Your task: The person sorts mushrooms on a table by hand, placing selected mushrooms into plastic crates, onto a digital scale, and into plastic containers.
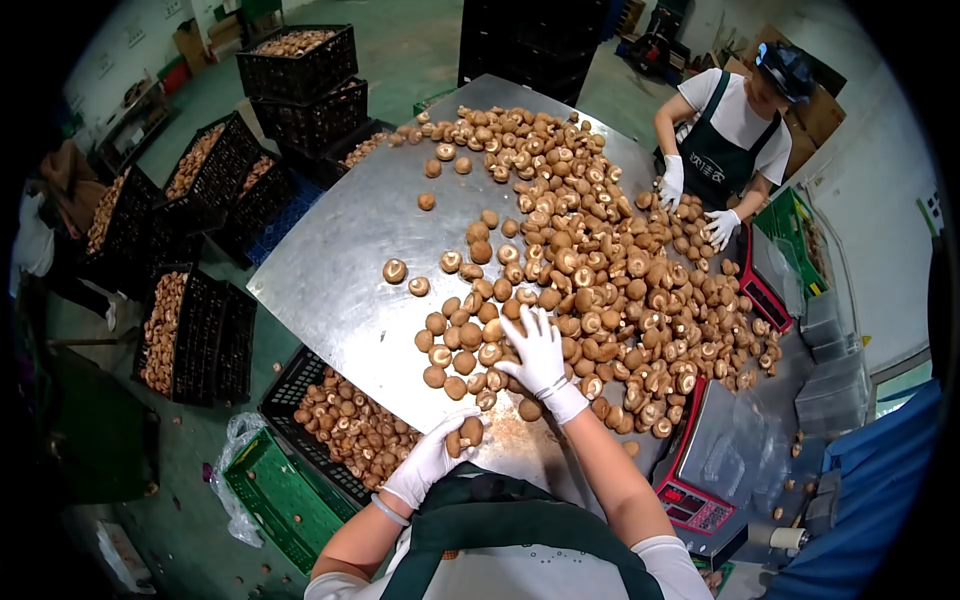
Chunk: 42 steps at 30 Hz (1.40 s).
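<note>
Left hand (430,465): curling around at least 2 mushrooms (471,431) by the near edge of the worktop (335,260).
Right hand (540,355): spreading over the near side of the pile (610,260).
Pile: covering the worktop's middle and right.
Crate (285,395): holding more mushrooms, left of worktop.
Co-worker (735,150): reaching to pile's far right.

At lower centre, mushrooms (468,434) in the left hand (428,466) hide part of its palm; the underside of the right hand (538,354) is out of sight. Lower right, digits on the scale (692,508) are too small to read. The tabletop (335,275) covers part of the lower-left crate (288,380). The top edge crops the black stack (530,50); dark border swallows the right of the curtain (865,490).
</note>
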Tool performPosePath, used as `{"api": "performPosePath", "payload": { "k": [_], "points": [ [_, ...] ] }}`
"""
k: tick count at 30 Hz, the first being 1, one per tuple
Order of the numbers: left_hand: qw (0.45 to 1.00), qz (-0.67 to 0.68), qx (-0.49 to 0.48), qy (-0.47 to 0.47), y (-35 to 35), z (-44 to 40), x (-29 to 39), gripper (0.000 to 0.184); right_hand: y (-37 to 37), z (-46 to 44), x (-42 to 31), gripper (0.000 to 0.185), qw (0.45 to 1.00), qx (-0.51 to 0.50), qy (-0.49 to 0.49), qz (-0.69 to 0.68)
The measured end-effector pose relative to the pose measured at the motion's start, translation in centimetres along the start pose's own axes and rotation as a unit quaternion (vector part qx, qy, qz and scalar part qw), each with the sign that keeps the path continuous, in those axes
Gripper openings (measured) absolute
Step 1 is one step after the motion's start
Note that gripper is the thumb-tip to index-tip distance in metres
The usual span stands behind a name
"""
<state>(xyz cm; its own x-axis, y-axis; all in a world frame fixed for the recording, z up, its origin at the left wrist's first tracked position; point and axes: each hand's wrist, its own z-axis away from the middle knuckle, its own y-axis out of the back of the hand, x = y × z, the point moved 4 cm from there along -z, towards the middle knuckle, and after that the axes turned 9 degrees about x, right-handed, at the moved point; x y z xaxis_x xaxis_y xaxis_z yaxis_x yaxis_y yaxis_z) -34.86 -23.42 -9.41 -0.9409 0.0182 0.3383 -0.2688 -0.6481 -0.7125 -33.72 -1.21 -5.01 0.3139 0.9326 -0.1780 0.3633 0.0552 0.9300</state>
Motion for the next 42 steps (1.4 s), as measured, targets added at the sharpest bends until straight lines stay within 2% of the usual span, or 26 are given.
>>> {"api": "performPosePath", "payload": {
  "k": [1, 4, 5, 7, 13, 18, 23, 24, 25, 26, 27, 28, 29, 31, 32, 33, 35, 37, 38, 39, 40, 41, 42],
  "points": [
    [1.000, -0.022, 0.006, -0.014, -0.2, 0.1, 0.3, 0.035, -1.5, 0.8, 0.0, 0.060, 0.999, -0.001, 0.030, 0.039],
    [0.999, -0.021, 0.007, -0.033, 0.9, 0.0, 0.6, 0.038, -0.4, 2.6, -0.6, 0.043, 0.997, 0.022, 0.078, -0.003],
    [0.999, -0.020, 0.010, -0.042, 1.4, -0.3, 0.8, 0.040, 0.1, 3.4, -0.8, 0.042, 0.995, 0.028, 0.091, -0.015],
    [0.999, -0.026, 0.030, -0.035, 2.2, -0.7, 0.9, 0.041, 0.6, 5.5, -0.9, 0.043, 0.995, -0.025, 0.084, -0.048],
    [0.994, -0.096, 0.037, -0.045, 2.8, -1.1, 1.2, 0.043, 1.9, 9.9, -0.8, 0.046, 0.996, 0.000, 0.073, -0.047],
    [0.993, -0.110, 0.042, -0.034, 3.0, -0.4, 1.7, 0.038, 3.6, 10.7, -0.3, 0.052, 0.992, -0.049, 0.085, -0.083],
    [0.993, -0.069, 0.084, -0.038, 1.9, 0.8, 2.3, 0.034, 6.1, 10.7, -0.7, 0.053, 0.993, 0.022, -0.006, -0.119],
    [0.985, -0.085, 0.120, -0.093, 1.1, 0.9, 2.7, 0.033, 5.8, 10.6, -1.1, 0.051, 0.961, 0.002, -0.093, -0.260],
    [0.972, -0.102, 0.155, -0.147, 0.1, 1.1, 3.1, 0.032, 5.3, 10.7, -1.7, 0.051, 0.902, -0.016, -0.178, -0.394],
    [0.961, -0.129, 0.140, -0.202, -2.0, 1.6, 3.7, 0.034, 3.4, 11.3, -2.3, 0.053, 0.812, -0.053, -0.250, -0.524],
    [0.962, -0.135, 0.134, -0.198, -2.9, 1.0, 3.6, 0.034, 3.0, 10.9, -3.8, 0.059, 0.639, -0.122, -0.351, -0.674],
    [0.903, -0.276, 0.088, -0.316, -4.5, 0.9, 4.1, 0.035, 2.4, 10.7, -5.0, 0.058, 0.531, -0.133, -0.386, -0.743],
    [0.810, -0.403, 0.037, -0.425, -6.1, 1.0, 4.2, 0.036, 1.9, 10.6, -6.0, 0.058, 0.414, -0.142, -0.410, -0.800],
    [0.801, -0.474, 0.003, -0.365, -8.0, 1.2, 2.9, 0.039, -0.5, 11.5, -6.2, 0.054, 0.256, -0.150, -0.416, -0.859],
    [0.752, -0.529, -0.013, -0.394, -9.1, 1.9, 3.3, 0.039, 0.7, 11.5, -5.8, 0.045, 0.262, -0.153, -0.471, -0.828],
    [0.698, -0.579, -0.027, -0.421, -10.0, 2.4, 3.4, 0.039, 1.2, 11.7, -4.8, 0.044, 0.314, -0.102, -0.489, -0.807],
    [0.713, -0.561, -0.035, -0.419, -10.0, 2.8, 3.7, 0.037, 2.4, 12.6, -1.1, 0.042, 0.371, -0.063, -0.380, -0.845],
    [0.832, -0.477, 0.021, -0.284, -8.6, 3.2, 4.7, 0.035, 9.8, 12.9, 2.9, 0.042, 0.574, 0.108, -0.425, -0.691],
    [0.811, -0.471, 0.034, -0.345, -8.1, 3.2, 5.6, 0.033, 12.8, 13.8, 5.5, 0.038, 0.552, 0.175, -0.454, -0.677],
    [0.822, -0.455, 0.078, -0.333, -6.1, 2.7, 5.9, 0.031, 16.5, 15.0, 8.0, 0.032, 0.637, 0.283, -0.462, -0.549],
    [0.840, -0.416, 0.106, -0.331, -4.4, 2.5, 6.3, 0.030, 18.7, 17.3, 11.0, 0.026, 0.683, 0.368, -0.442, -0.450],
    [0.855, -0.378, 0.135, -0.328, -3.0, 2.6, 6.7, 0.029, 21.3, 20.1, 14.1, 0.022, 0.724, 0.386, -0.503, -0.272],
    [0.849, -0.381, 0.155, -0.332, -2.2, 3.0, 7.0, 0.029, 23.4, 22.5, 15.9, 0.021, 0.696, 0.394, -0.556, -0.228]
  ]
}}
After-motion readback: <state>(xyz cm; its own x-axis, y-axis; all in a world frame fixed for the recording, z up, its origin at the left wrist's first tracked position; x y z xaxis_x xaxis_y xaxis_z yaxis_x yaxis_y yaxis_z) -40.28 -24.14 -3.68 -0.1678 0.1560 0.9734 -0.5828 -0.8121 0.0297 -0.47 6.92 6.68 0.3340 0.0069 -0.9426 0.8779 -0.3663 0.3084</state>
